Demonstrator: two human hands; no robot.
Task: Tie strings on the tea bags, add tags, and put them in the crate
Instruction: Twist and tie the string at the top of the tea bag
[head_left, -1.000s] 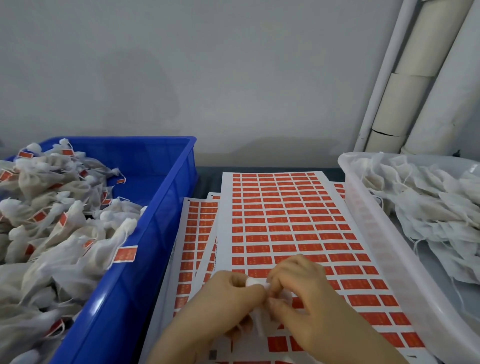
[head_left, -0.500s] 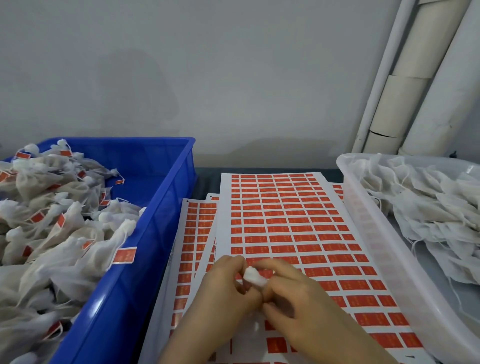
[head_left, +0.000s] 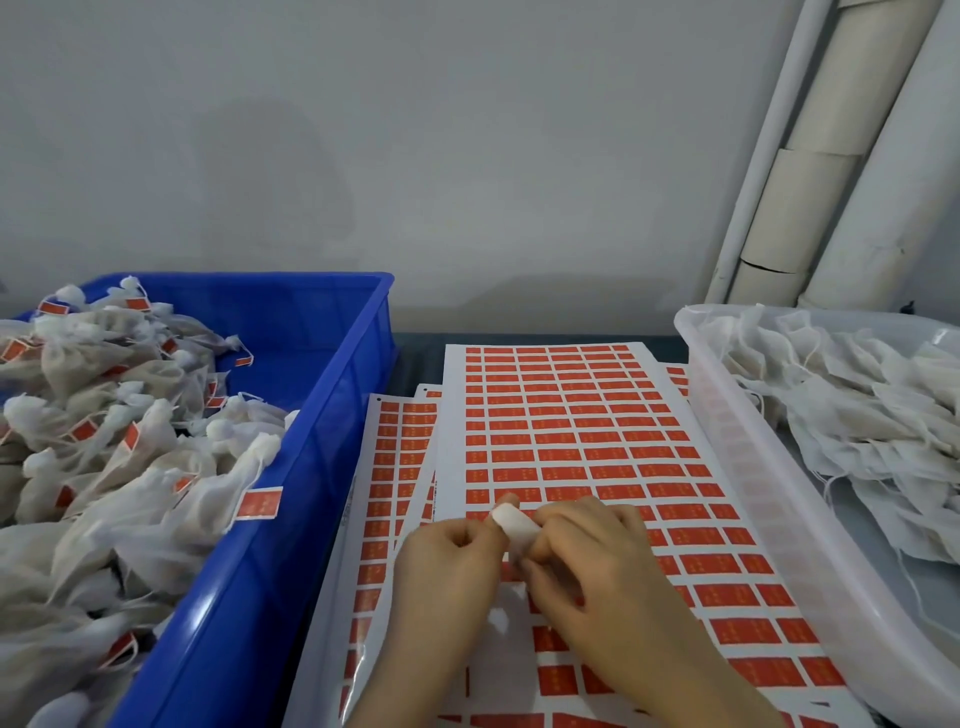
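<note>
Tea bag: over near end of top tag sheet, pinched between both hands.
Left hand: fingers curled, gripping bag.
Right hand: same grip.
Blue crate: left edge, tagged bags piled.
Clear tray: right edge, untagged bags.

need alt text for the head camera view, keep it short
A left hand and right hand pinch a white tea bag above sheets of red sticker tags. A blue crate of tagged tea bags stands to the left, a clear tub of untagged bags to the right.
</note>
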